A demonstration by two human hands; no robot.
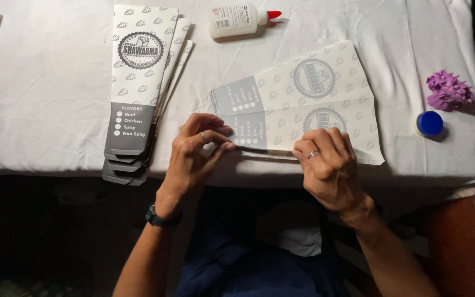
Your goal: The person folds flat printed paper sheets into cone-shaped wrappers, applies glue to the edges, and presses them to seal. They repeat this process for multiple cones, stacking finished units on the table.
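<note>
The flat paper sleeves (303,104) under the hands are white, scattered with small grey leaf-like marks, each with a round grey emblem and a solid grey band at 1 end. The stack of finished sleeves (138,88) carries the same white-and-grey print, with white dots on its grey band. The tablecloth (45,93) is plain white. The glue bottle (237,21) is white with a red cap. A crumpled tuft (449,91) is purple; the small round lid (429,123) is bright blue. The wristwatch (160,219) is black, both rings (313,155) silver.
</note>
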